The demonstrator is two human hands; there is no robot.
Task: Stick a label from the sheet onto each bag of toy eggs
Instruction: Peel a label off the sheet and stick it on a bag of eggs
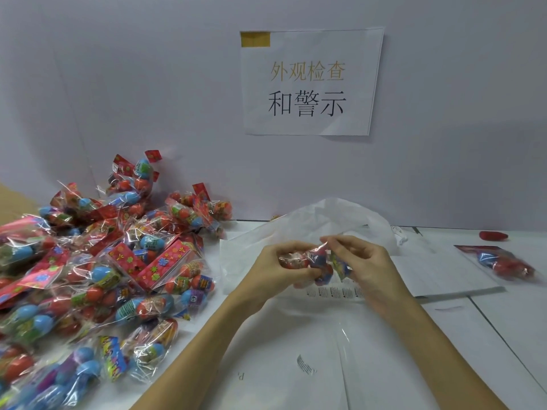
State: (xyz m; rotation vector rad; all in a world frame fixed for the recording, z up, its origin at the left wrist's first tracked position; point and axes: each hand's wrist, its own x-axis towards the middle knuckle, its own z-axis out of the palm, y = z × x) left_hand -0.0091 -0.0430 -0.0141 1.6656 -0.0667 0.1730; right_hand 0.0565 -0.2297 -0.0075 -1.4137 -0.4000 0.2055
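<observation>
Both of my hands hold one clear bag of toy eggs (318, 263) above the middle of the table. My left hand (281, 269) grips its left end and my right hand (367, 261) pinches its right end and top. Beneath the bag lies the label sheet (334, 292), where a row of small printed labels shows below my fingers. A large pile of bags of toy eggs (97, 279) covers the left side of the table. One more bag of toy eggs (503, 261) lies apart at the right.
A crumpled white plastic bag (325, 217) sits behind my hands against the wall. White paper sheets (444, 279) spread to the right. A loose label (305, 363) lies near the front. A red object (493, 235) rests at the far right. A printed sign (307, 84) hangs on the wall.
</observation>
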